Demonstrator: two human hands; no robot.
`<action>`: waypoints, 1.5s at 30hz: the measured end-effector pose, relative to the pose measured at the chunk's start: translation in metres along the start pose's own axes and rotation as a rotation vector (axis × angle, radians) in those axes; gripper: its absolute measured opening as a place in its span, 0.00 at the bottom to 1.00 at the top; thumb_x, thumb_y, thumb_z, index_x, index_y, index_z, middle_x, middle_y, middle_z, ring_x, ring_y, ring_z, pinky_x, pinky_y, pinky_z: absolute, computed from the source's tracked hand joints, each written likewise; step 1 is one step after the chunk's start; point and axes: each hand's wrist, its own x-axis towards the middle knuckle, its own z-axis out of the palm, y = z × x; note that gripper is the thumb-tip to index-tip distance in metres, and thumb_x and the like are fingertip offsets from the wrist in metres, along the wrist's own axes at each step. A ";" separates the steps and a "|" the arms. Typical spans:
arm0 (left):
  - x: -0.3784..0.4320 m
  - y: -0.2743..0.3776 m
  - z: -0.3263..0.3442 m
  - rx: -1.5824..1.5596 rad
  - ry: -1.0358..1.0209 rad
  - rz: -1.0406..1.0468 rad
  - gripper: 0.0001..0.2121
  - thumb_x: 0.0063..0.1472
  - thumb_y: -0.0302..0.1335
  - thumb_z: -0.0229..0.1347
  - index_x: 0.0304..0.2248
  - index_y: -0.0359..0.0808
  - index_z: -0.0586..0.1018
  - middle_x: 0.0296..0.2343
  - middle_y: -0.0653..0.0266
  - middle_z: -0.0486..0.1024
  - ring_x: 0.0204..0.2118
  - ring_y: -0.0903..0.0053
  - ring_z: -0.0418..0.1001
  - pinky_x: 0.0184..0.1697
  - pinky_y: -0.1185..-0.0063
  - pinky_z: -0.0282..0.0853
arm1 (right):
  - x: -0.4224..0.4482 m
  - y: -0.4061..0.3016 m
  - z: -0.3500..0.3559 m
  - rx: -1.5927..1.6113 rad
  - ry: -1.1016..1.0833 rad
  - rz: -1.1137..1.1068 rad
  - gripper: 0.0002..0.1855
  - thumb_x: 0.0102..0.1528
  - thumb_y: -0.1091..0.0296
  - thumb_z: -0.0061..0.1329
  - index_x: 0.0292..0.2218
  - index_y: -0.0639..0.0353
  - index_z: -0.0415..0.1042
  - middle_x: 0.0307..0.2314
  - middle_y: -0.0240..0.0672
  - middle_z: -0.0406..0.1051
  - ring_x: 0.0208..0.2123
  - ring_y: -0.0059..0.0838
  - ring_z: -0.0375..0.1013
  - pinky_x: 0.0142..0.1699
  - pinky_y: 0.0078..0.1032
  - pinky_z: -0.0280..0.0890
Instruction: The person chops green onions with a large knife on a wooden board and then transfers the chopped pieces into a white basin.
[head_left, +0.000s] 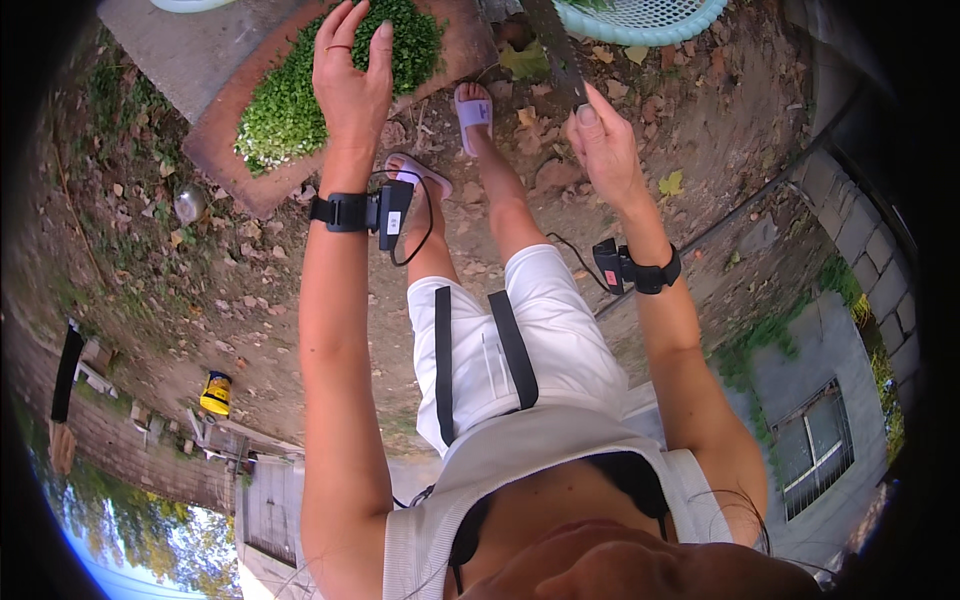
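Note:
A heap of finely chopped greens (281, 124), paler toward its near left end, lies on a reddish-brown board (225, 161). My left hand (354, 82) is over the heap, its fingers and thumb apart and nothing seen in it; whether it touches the greens I cannot tell. To the right, my right hand (604, 146) is closed on a knife whose long dark blade (556, 49) points up and away, with small bits stuck to it. The knife's handle is hidden in the fist. Both wrists wear black straps with small devices.
A pale green plastic basket (645, 34) with leaves in it stands beyond the blade. Next to the board lies a grey slab (176, 56), with a pale rim at its far edge. My feet in sandals are near the board on leaf-strewn soil. A yellow container (216, 394) stands at the left.

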 end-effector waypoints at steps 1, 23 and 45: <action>-0.014 0.004 -0.002 -0.008 -0.012 0.003 0.19 0.66 0.37 0.59 0.53 0.40 0.79 0.53 0.53 0.75 0.54 0.62 0.74 0.57 0.68 0.69 | -0.002 -0.001 0.010 -0.126 0.039 -0.059 0.26 0.67 0.48 0.42 0.55 0.61 0.62 0.25 0.37 0.71 0.22 0.29 0.71 0.28 0.27 0.65; -0.110 -0.036 -0.110 -0.971 -0.224 -0.574 0.18 0.76 0.34 0.38 0.49 0.29 0.73 0.50 0.47 0.75 0.57 0.57 0.71 0.62 0.62 0.67 | -0.025 0.282 0.093 -0.756 0.337 0.068 0.35 0.69 0.51 0.32 0.67 0.65 0.47 0.65 0.51 0.53 0.67 0.47 0.52 0.71 0.43 0.44; -0.119 0.018 -0.169 -1.070 -0.186 -0.759 0.16 0.75 0.36 0.40 0.47 0.34 0.74 0.47 0.56 0.76 0.54 0.63 0.73 0.59 0.65 0.68 | -0.097 0.233 0.162 0.352 -0.282 0.553 0.24 0.69 0.54 0.39 0.56 0.61 0.71 0.41 0.40 0.75 0.40 0.26 0.74 0.47 0.23 0.69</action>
